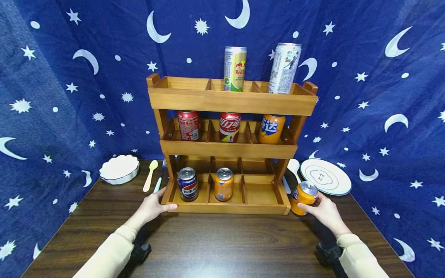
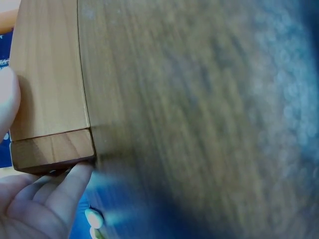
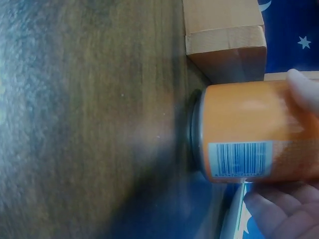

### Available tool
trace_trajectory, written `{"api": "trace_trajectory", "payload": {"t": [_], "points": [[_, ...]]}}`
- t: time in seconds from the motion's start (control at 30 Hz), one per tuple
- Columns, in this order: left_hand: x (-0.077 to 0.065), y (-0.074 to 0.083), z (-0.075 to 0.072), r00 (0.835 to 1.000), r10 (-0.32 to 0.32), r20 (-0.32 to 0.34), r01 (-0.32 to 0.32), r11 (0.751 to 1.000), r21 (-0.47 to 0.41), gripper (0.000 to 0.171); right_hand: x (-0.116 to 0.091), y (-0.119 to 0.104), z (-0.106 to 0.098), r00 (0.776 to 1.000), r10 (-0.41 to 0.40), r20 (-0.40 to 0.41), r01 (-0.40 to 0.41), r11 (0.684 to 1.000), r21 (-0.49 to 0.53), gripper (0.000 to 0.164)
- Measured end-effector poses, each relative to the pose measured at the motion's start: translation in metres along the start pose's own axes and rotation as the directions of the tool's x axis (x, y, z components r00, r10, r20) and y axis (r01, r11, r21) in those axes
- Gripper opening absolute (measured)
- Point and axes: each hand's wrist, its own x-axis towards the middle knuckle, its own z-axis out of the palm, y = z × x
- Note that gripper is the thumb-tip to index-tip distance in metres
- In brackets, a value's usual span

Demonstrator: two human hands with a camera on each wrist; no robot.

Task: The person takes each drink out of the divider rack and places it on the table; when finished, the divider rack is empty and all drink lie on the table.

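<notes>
A three-tier wooden shelf (image 1: 226, 149) stands on the dark table. My left hand (image 1: 152, 207) grips its lower left corner, thumb over the front board and fingers along the side, as the left wrist view shows around the wooden end (image 2: 52, 149). At the opposite corner, my right hand (image 1: 327, 213) holds an orange soda can (image 1: 303, 199) just outside the shelf, slightly tilted. Its base is close to the tabletop in the right wrist view, where a barcode (image 3: 240, 159) faces the camera. On the bottom tier stand a dark blue Pepsi can (image 1: 188, 185) and another orange can (image 1: 223, 185).
Higher tiers hold two red cans, an orange can (image 1: 271, 129), a Red Bull can (image 1: 235, 69) and a tall white can (image 1: 284, 68). A white scalloped dish (image 1: 119, 168) and yellow spoon (image 1: 150, 176) lie left; a white spoon (image 1: 294, 168) and plate (image 1: 338, 186) lie right.
</notes>
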Motion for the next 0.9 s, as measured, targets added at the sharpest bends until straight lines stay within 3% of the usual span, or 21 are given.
{"api": "trace_trajectory", "payload": {"t": [0.13, 0.33, 0.67, 0.9], "points": [[0.000, 0.000, 0.000, 1.000, 0.005, 0.006, -0.005, 1.000, -0.001, 0.088, -0.002, -0.002, -0.003, 1.000, -0.013, 0.005, 0.013, 1.000, -0.020, 0.066], [0.000, 0.000, -0.001, 1.000, -0.001, 0.012, 0.001, 1.000, -0.005, 0.089, -0.004, -0.012, -0.018, 0.995, -0.041, -0.092, 0.038, 0.999, -0.035, 0.091], [-0.001, 0.001, 0.000, 1.000, 0.002, 0.012, -0.002, 1.000, -0.005, 0.090, -0.011, -0.055, -0.043, 0.982, -0.156, -0.108, 0.170, 0.976, 0.134, 0.084], [-0.001, 0.002, -0.001, 1.000, 0.000, 0.010, 0.000, 1.000, -0.008, 0.092, -0.006, -0.087, -0.027, 0.972, -0.232, -0.045, 0.236, 0.951, 0.200, 0.086]]}}
